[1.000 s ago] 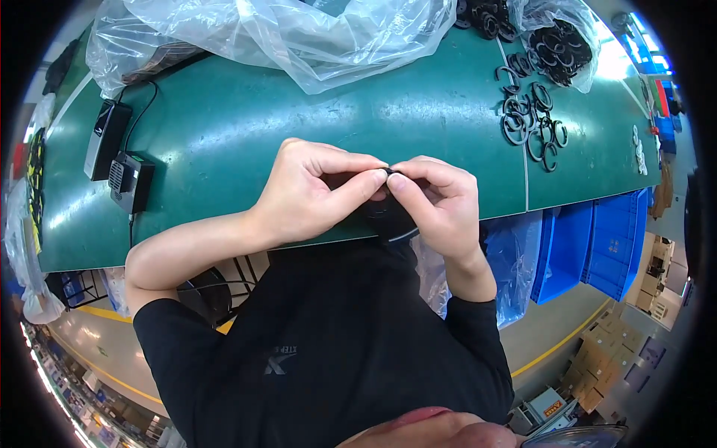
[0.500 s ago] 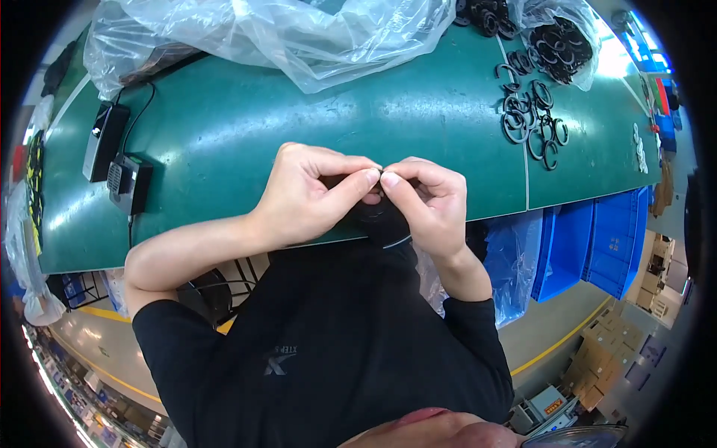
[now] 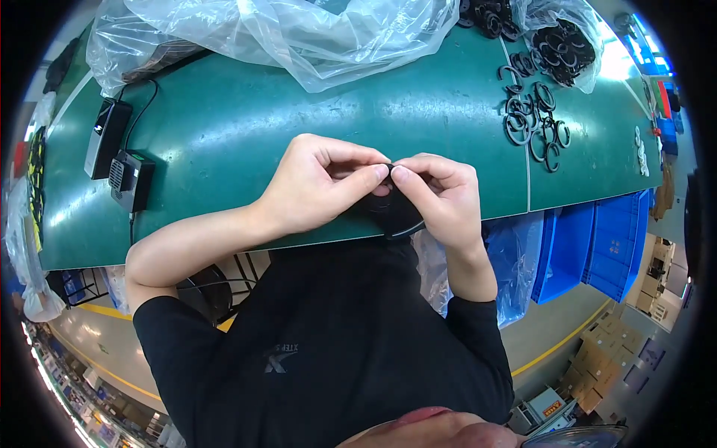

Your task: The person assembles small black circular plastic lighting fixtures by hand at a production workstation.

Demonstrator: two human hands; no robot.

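Thumb and fingers of my left hand point(image 3: 314, 183) and my right hand point(image 3: 448, 198) pinch the top of a black piece point(image 3: 396, 216) side by side, thumb tips almost meeting. The piece hangs over the table's near edge, with a pale line along its curved lower rim. Its exact kind cannot be made out, and my fingers hide part of its top. To the right, loose black C-shaped rings point(image 3: 517, 128) lie on the green table point(image 3: 358, 112), apart from both hands.
A clear plastic bag point(image 3: 284, 37) spreads along the far side. Another bag of black rings point(image 3: 562, 52) sits at the far right. Two small black devices point(image 3: 134, 179) with cords stand at left. Blue bins point(image 3: 616, 243) are below the right edge.
Both hands have shifted slightly right with the black piece. More of its lower part now shows between them, and its lower rim is more tilted.
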